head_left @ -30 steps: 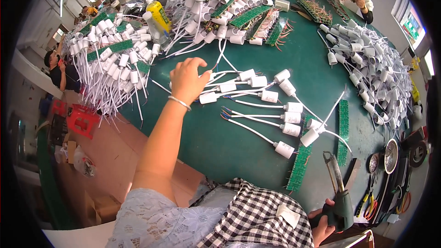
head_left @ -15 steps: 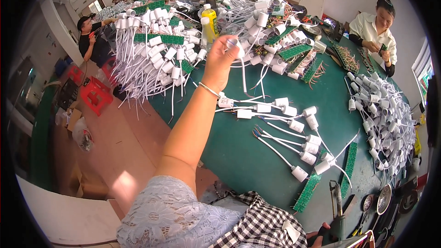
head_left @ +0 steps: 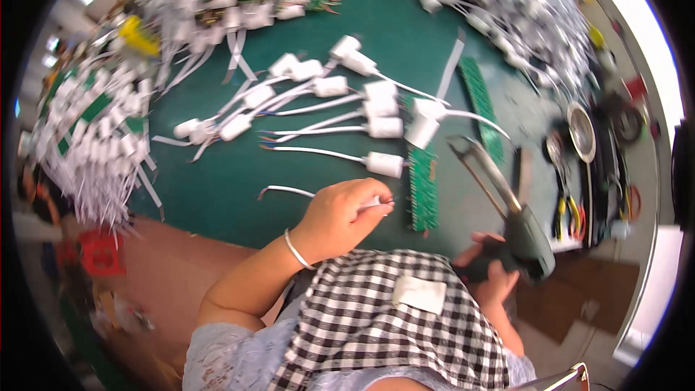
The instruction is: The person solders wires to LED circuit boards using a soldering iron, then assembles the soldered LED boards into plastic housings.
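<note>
My left hand (head_left: 346,216) is closed around a white cabled housing. Fingers hide most of it, and its white cable (head_left: 289,190) trails left to bare wire ends over the table. My right hand (head_left: 495,275) grips the dark handle of a soldering gun (head_left: 530,246), whose long metal tip points up and left above the table. Beyond my left hand lie several white cylindrical housings with cables (head_left: 384,165), cable ends toward the left. A narrow green circuit board strip (head_left: 423,195) lies between my hands, with white housings (head_left: 423,130) over its far end.
Another green board strip (head_left: 481,108) lies farther right. Large heaps of white cabled housings stand at the left (head_left: 98,130) and far right (head_left: 507,14). Pliers (head_left: 568,210) and a round metal strainer-like dish (head_left: 581,132) lie along the right edge. A yellow bottle (head_left: 137,36) stands far left.
My view has swung down and right. My left hand has come back from the far heap to near the table's front edge, carrying a white cabled housing. The right hand still holds the soldering gun.
</note>
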`<action>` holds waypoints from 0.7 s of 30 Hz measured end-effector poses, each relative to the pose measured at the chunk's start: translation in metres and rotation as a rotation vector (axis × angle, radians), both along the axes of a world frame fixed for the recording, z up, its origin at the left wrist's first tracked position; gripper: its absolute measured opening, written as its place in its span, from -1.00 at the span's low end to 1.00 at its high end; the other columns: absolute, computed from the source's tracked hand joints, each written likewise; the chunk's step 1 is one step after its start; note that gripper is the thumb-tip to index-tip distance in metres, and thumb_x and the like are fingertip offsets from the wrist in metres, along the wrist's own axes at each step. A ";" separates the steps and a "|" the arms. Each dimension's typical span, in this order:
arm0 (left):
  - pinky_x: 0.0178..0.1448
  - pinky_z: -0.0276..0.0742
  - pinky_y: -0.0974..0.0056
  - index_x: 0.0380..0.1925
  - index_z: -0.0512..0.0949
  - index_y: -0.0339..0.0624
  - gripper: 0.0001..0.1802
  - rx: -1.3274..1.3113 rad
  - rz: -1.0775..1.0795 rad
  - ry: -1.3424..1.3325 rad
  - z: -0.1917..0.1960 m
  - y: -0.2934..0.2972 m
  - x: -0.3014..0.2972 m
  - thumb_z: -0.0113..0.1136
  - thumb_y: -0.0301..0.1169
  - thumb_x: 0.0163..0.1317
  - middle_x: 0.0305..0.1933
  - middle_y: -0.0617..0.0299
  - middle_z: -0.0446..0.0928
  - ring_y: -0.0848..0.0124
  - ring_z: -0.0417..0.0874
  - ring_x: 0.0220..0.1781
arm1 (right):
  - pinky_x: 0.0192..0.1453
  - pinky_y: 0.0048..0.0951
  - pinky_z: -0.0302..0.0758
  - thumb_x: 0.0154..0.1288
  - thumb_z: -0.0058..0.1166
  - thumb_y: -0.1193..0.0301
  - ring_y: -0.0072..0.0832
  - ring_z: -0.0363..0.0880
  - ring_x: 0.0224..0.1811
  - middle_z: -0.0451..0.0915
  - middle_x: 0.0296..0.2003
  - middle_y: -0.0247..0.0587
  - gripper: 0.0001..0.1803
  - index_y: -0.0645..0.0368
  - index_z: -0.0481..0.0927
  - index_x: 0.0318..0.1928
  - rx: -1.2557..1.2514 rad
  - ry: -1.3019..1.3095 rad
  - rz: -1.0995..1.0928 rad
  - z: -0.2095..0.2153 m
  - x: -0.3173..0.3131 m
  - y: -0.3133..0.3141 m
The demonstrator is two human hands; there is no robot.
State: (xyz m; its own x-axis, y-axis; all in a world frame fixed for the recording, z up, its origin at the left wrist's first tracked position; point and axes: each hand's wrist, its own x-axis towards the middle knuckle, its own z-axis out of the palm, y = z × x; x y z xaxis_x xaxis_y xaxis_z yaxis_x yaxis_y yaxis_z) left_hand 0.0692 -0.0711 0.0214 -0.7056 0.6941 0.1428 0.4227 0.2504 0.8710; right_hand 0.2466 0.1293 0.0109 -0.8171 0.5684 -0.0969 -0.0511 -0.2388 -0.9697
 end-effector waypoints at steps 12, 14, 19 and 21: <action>-0.34 0.47 0.13 -0.35 0.57 -0.15 -0.87 -0.088 -0.269 -0.175 0.007 0.039 0.022 0.22 -0.37 0.13 -0.41 0.08 0.57 0.07 0.60 -0.40 | 0.05 -0.49 0.51 0.17 0.23 0.55 -0.56 0.55 -0.05 0.56 -0.06 -0.27 -0.47 0.27 0.35 0.14 0.140 -0.056 0.305 -0.007 -0.029 -0.015; -0.36 0.46 0.12 -0.35 0.56 -0.15 -0.88 -0.106 -0.292 -0.165 0.006 0.039 0.023 0.22 -0.37 0.13 -0.42 0.09 0.56 0.07 0.59 -0.41 | 0.03 -0.48 0.52 0.16 0.24 0.56 -0.57 0.55 -0.04 0.57 -0.07 -0.25 -0.40 0.30 0.29 0.18 0.130 -0.071 0.296 -0.015 -0.030 -0.018; -0.36 0.41 0.11 -0.36 0.56 -0.12 -0.89 -0.092 -0.257 -0.126 0.005 0.040 0.025 0.22 -0.37 0.13 -0.47 0.13 0.55 0.10 0.56 -0.45 | -0.08 -0.50 0.53 0.15 0.25 0.54 -0.58 0.60 -0.17 0.61 -0.27 -0.26 -0.47 0.30 0.35 0.12 0.390 -0.144 0.232 -0.015 -0.032 -0.018; -0.30 0.38 0.17 -0.36 0.56 -0.09 -0.90 -0.066 -0.216 -0.212 0.002 0.038 0.024 0.23 -0.37 0.13 -0.49 0.17 0.55 0.17 0.55 -0.47 | -0.12 -0.49 0.52 0.16 0.24 0.53 -0.57 0.60 -0.22 0.61 -0.29 -0.28 -0.60 0.27 0.45 0.01 0.342 -0.148 0.238 -0.005 -0.035 -0.018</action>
State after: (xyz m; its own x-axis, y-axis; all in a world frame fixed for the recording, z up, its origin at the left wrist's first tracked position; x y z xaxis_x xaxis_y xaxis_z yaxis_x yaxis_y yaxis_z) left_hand 0.0934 -0.0330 0.0237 -0.5497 0.8343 -0.0425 0.2825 0.2336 0.9304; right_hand 0.2118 0.1112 0.0056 -0.9204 0.3860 -0.0618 0.1119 0.1088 -0.9877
